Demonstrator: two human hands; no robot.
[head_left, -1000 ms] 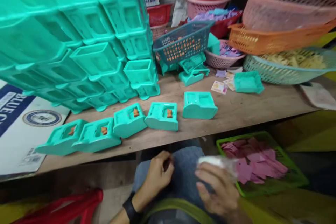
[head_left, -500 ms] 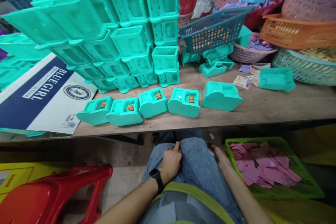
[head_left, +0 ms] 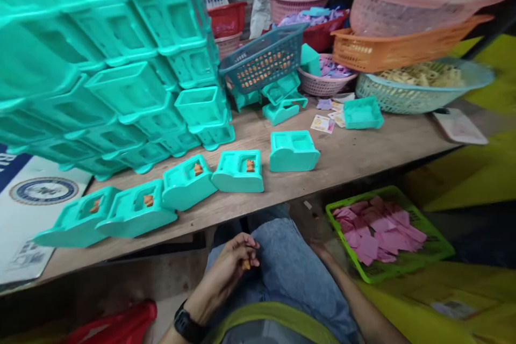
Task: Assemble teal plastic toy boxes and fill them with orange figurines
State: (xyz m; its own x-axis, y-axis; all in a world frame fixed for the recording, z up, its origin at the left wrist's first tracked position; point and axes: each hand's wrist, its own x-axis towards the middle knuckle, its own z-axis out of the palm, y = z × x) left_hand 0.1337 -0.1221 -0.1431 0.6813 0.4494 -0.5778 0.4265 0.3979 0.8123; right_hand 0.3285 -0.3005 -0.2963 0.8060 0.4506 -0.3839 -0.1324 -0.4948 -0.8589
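Note:
My left hand (head_left: 237, 258), with a dark watch on its wrist, is above my lap. Its fingers are curled closed around a small orange piece (head_left: 246, 265), which shows only in part. My right hand (head_left: 320, 250) hangs low beside my right leg, near the green crate; its fingers are too dim and hidden to read. On the table in front stands a row of turquoise plastic housings. One housing (head_left: 237, 171) has a small orange figure (head_left: 250, 165) in its recess, as do several to its left. The rightmost housing (head_left: 294, 151) shows no orange figure.
Tall stacks of turquoise housings (head_left: 108, 91) rise at the left beside a white-and-blue carton (head_left: 44, 193). A dark blue basket (head_left: 262, 59) and other baskets fill the back. Pink pieces lie in a green crate (head_left: 437, 244) below right. A red stool (head_left: 116, 328) is at lower left.
The view has turned right. My left hand has lifted off my lap, and an orange piece now shows in its fingers. My right hand is still low at my side.

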